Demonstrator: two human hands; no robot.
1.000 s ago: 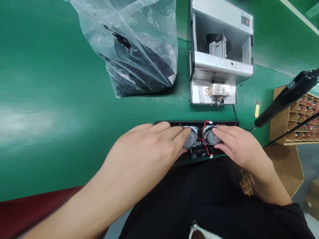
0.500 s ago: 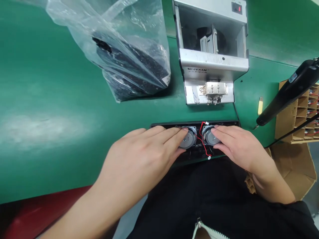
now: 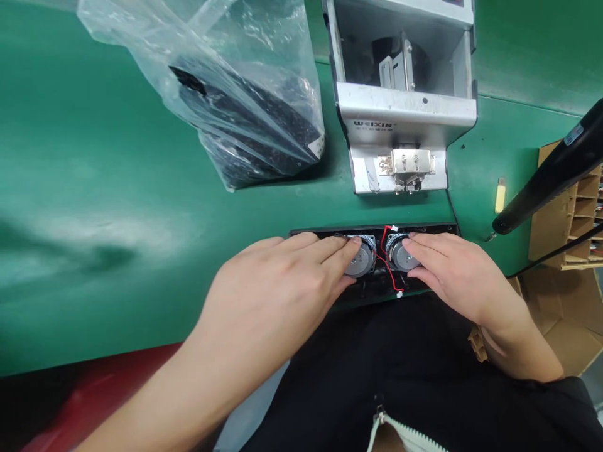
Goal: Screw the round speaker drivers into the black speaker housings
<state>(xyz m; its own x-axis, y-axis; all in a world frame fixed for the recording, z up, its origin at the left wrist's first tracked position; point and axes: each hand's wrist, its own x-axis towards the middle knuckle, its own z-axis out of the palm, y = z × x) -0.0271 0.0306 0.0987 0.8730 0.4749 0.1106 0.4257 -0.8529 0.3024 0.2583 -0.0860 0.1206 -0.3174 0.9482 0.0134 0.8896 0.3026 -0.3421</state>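
At the near edge of the green tabletop (image 3: 117, 188), right in front of the person's lap, lies a long black speaker housing (image 3: 438, 228) with two round metal-backed drivers set side by side in it. The left hand (image 3: 277, 282) lies flat over the housing's left part, its fingers (image 3: 339, 248) stretched out and loose, with the tips resting on the left speaker driver (image 3: 363, 262). The right hand (image 3: 452, 276) lies the same way, its fingers (image 3: 419, 251) spread and ungripping on the right speaker driver (image 3: 399, 257). A red wire (image 3: 387, 269) loops between the two drivers. Just behind the housing stands a metal screw feeder (image 3: 405, 113). To its left sits a clear plastic bag (image 3: 245, 107) of black parts. A black electric screwdriver (image 3: 551, 176) slants in at the right, over a cardboard divider box (image 3: 577, 207).
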